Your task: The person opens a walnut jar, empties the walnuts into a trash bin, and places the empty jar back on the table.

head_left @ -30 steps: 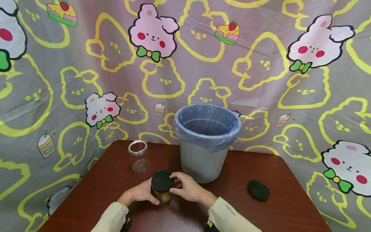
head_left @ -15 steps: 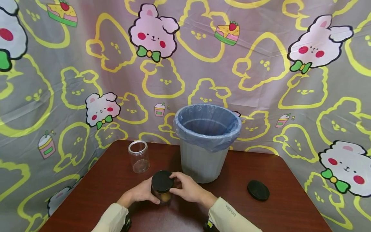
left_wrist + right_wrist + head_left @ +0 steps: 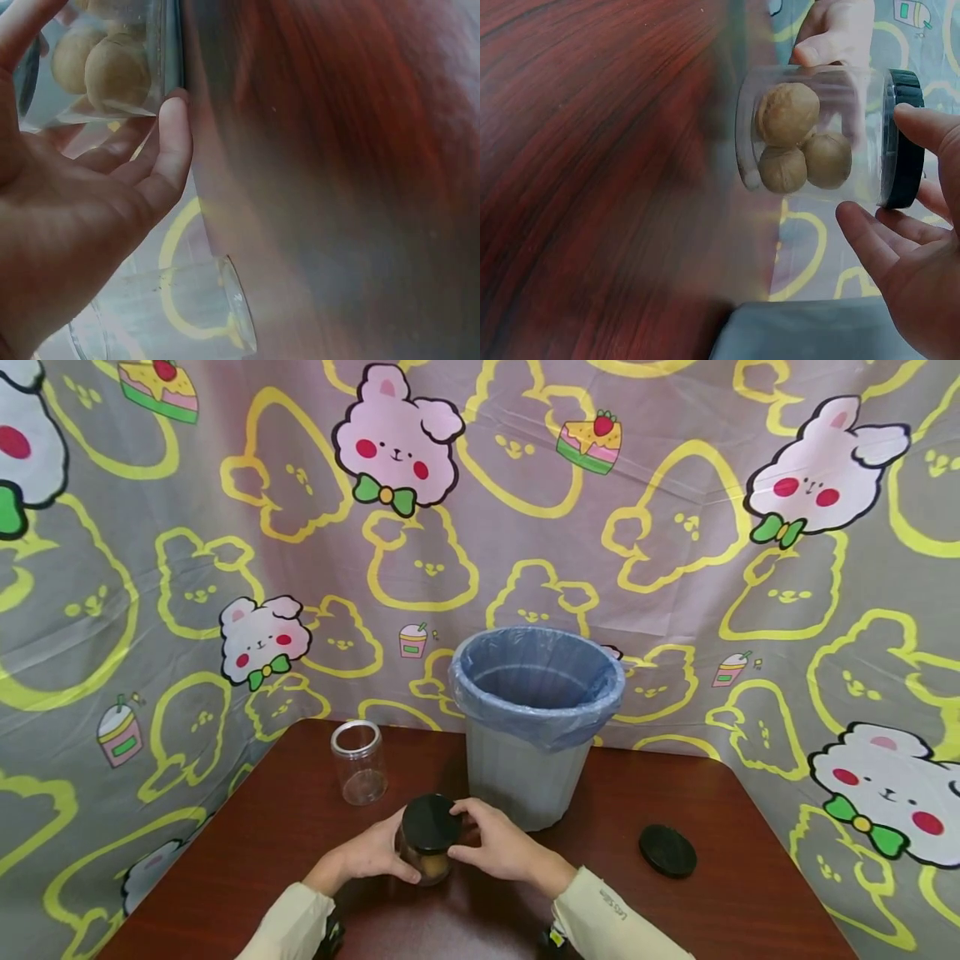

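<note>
A clear jar (image 3: 866,161) with a black screw lid (image 3: 432,823) stands near the front middle of the table. Round tan walnuts (image 3: 788,114) lie at its bottom, seen through the wall in both wrist views. My left hand (image 3: 371,852) grips the jar's body from the left, thumb across the near side. On the right, my right hand (image 3: 504,845) holds the lid by its rim between thumb and fingers. The right wrist view shows the thumb on the lid's edge and the other fingers spread along the opposite side. The lid sits level on the jar.
An uncovered clear jar (image 3: 362,770) stands at the back left. Behind the hands is a grey bin (image 3: 525,777) lined with a blue bag. A loose black lid (image 3: 667,852) lies on the right of the brown table (image 3: 622,910). A patterned cloth hangs behind.
The lidded jar and both hands have shifted slightly to the right in the last half second. The grip looks the same; bin, uncovered jar and loose lid have stayed put.
</note>
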{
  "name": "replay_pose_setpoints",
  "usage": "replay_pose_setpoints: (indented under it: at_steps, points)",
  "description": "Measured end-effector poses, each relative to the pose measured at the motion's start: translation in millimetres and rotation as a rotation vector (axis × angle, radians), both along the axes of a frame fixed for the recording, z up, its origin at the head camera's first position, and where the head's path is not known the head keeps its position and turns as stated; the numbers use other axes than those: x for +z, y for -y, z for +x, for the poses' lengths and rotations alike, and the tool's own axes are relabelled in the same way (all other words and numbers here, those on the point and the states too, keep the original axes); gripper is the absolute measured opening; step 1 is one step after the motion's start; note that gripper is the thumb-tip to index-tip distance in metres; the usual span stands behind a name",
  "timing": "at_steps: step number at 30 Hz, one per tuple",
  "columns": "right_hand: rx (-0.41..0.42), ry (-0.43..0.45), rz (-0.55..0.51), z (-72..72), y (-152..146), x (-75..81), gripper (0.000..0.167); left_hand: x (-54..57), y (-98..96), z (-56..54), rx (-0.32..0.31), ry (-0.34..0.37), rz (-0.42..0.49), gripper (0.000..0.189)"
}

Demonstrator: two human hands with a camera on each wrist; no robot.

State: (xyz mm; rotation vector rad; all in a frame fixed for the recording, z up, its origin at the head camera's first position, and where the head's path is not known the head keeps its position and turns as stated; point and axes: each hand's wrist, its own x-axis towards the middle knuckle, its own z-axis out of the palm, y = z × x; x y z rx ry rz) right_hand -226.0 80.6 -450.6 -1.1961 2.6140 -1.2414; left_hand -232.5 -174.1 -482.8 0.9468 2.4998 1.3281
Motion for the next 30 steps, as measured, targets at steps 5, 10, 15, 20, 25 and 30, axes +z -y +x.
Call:
replay_pose_setpoints:
  at_steps: [5, 10, 15, 20, 25, 30]
  points:
    - [0.01, 0.034, -0.001, 0.1, -9, -0.2, 0.046, 4.7, -5.3, 1.9, -0.001, 0.003, -0.024, 0.095]
    - [0.009, 0.076, -0.005, 1.3, -18, 1.1, 0.045, 8.4, -11.6, 4.3, -0.015, 0.023, -0.006, 0.088]
    - [-0.002, 0.098, -0.017, 3.8, -28, 5.1, 0.045, 11.0, -16.9, 6.3, -0.043, 0.045, 0.021, 0.082]
    - [0.006, 0.102, -0.044, 5.9, -37, 9.3, 0.046, 12.7, -22.5, 7.4, 0.002, 0.005, -0.017, 0.08]
    - [0.015, 0.08, -0.03, 10.1, -47, 13.3, 0.047, 15.1, -28.4, 10.5, 0.065, -0.064, -0.082, 0.079]
    - [0.027, 0.045, -0.029, 13.0, -56, 16.0, 0.048, 18.4, -35.6, 15.7, 0.079, -0.108, -0.086, 0.07]
